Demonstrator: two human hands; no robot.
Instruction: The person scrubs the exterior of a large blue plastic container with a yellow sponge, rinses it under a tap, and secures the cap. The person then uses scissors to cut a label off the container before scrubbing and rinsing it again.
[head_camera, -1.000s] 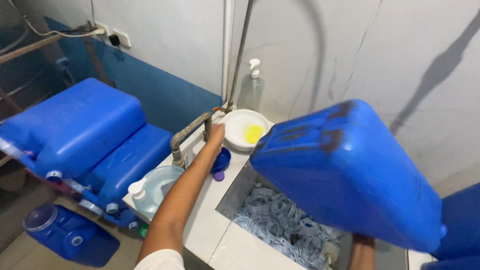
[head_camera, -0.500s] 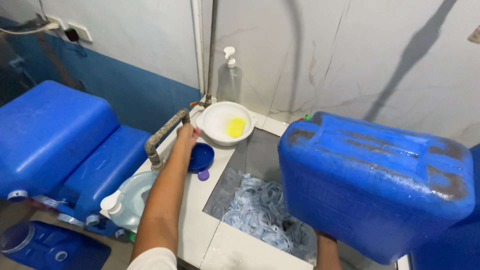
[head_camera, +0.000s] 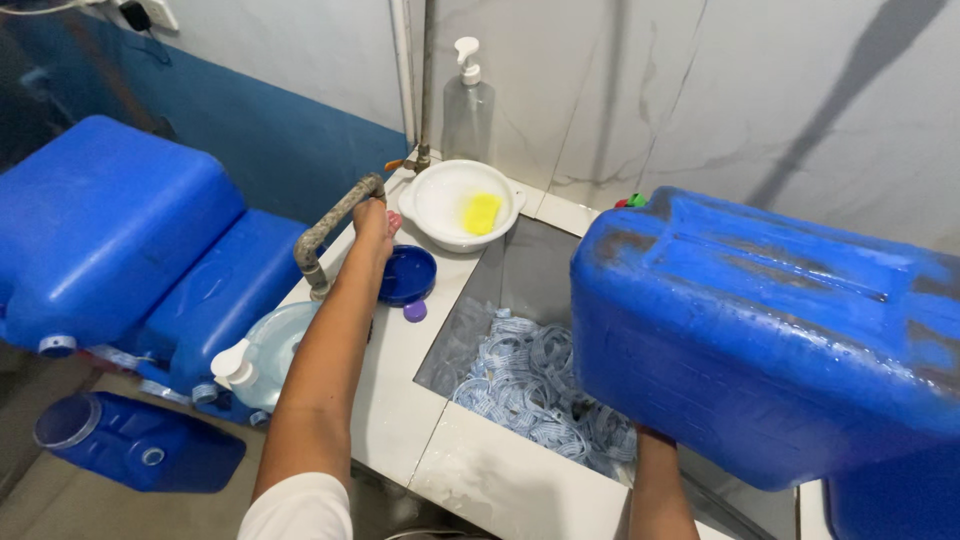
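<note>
Blue jerrycan (head_camera: 770, 330): large, held tilted over the basin (head_camera: 520, 300) at 3 o'clock, borne from beneath by the right hand (head_camera: 655, 437); grip hidden, cannot tell. Basin: holds pale blue plastic rings (head_camera: 530, 375). White bowl (head_camera: 460, 203) at 12 o'clock: holds a yellow sponge (head_camera: 481, 212). Left hand (head_camera: 372, 222): closed on the tap pipe (head_camera: 330, 228). Blue lid (head_camera: 408, 274) just beside it on the table (head_camera: 395, 390). Pump bottle (head_camera: 467, 105) behind. Stacked blue jerrycans (head_camera: 110, 240) at 9 o'clock.

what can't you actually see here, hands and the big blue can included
- Right hand: head view, almost wholly hidden under the blue jerrycan; its grip is unseen.
- Jerrycan's mouth: cut off by the right edge.
- Left hand: fingers hidden behind the tap pipe.
- Sink basin bottom: covered by pale plastic bands.
</note>
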